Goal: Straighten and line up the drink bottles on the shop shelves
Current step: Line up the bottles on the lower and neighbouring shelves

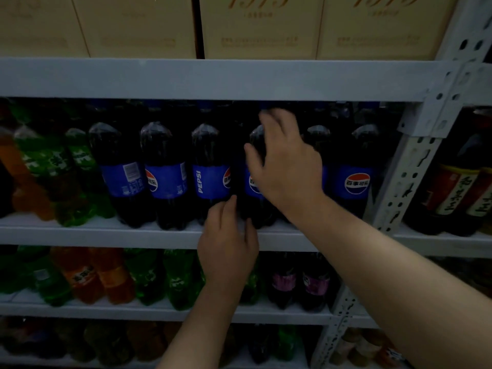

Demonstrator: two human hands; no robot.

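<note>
the large dark cola bottle with a blue label (pixel 254 155) stands on the grey metal shelf (pixel 106 235), mid-row. the right hand (pixel 285 166) wraps its shoulder; the left hand (pixel 229 249) grips its base. full, it looks heavy, the plastic smooth, so a low grip suits turning it.

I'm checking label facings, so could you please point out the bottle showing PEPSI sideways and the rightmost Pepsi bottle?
PEPSI-sideways bottle (pixel 210 182), head view, blue label.
Rightmost Pepsi bottle (pixel 356 183), head view, round logo.
</note>
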